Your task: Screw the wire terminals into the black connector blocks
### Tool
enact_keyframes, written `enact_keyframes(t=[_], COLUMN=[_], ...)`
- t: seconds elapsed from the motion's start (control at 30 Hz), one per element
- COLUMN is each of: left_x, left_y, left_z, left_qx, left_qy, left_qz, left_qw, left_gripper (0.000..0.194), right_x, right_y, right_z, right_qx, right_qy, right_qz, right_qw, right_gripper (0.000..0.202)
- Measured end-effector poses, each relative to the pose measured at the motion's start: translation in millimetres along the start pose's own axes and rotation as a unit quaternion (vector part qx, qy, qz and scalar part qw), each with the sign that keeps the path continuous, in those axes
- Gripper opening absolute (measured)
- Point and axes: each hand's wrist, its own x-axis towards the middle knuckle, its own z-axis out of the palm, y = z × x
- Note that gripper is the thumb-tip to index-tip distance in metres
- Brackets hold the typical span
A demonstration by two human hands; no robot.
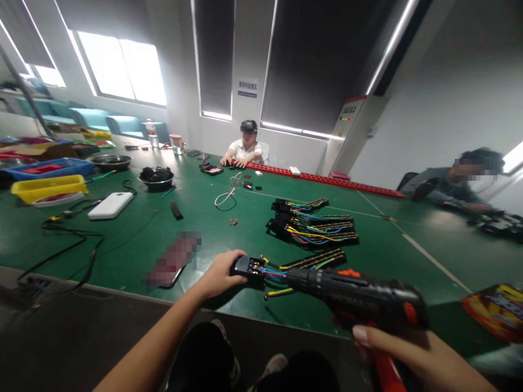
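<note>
Plainly, left hand (222, 275) grips boxy, glossy module (244, 265)

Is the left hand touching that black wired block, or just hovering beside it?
Touching. The head view shows the left hand gripping the left end of the black wired block, thumb on its near side, fingers at the far side.

The drill (368, 296) is black with orange accents; the connector block (242, 265) is black, its wires (281, 293) blue and yellow; the desk (392, 245) is green, one tray (49, 189) yellow.
</note>
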Motion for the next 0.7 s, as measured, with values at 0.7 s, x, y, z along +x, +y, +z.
enact_keyframes(t=[0.7], left_x=[-3], left_y=[0], left_z=[7.0], left_qx=[-0.018], left_qy=[0.023], left_qz=[0.021], left_qw=[0.999], left_gripper=[0.041], right_x=[40], right_y=[-75], right_z=[32], right_qx=[-0.122], right_qy=[-0.095], right_qz=[0.002], right_qw=[0.988], right_gripper=[0.045])
